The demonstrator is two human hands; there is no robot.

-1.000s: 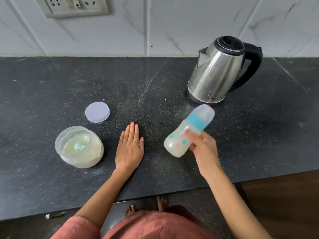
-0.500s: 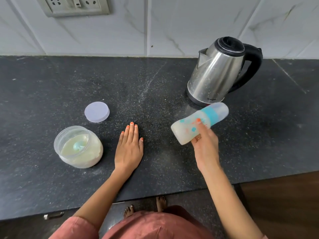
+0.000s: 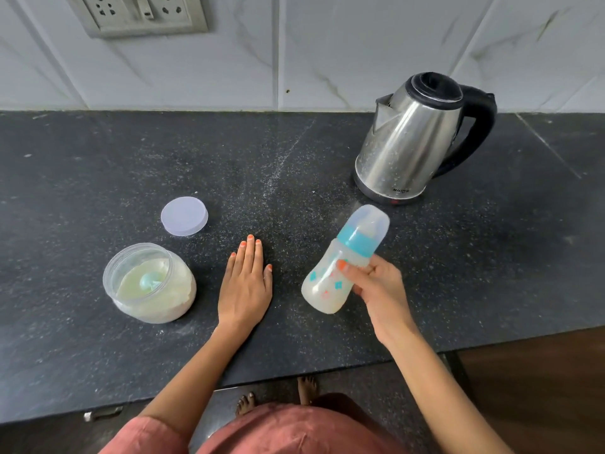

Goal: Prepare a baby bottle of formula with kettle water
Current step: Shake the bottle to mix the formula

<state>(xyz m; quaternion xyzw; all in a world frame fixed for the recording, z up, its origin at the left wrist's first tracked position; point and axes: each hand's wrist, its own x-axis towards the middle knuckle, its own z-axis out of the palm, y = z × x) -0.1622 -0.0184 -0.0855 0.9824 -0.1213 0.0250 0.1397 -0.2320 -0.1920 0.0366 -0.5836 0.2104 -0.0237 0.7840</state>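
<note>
My right hand grips a capped baby bottle with a blue collar and clear cap, tilted with its top toward the kettle, above the counter. Milky liquid fills its lower part. My left hand lies flat, palm down, on the black counter, holding nothing. A steel kettle with a black handle stands at the back right. An open clear tub of formula powder with a blue scoop inside sits left of my left hand.
The tub's round lid lies on the counter behind the tub. A socket panel is on the tiled wall at the upper left. The counter's front edge runs just below my forearms.
My right hand has swung the bottle: half a second ago it lay nearly level and higher, now it tilts base-down again. The left hand has stayed flat.
</note>
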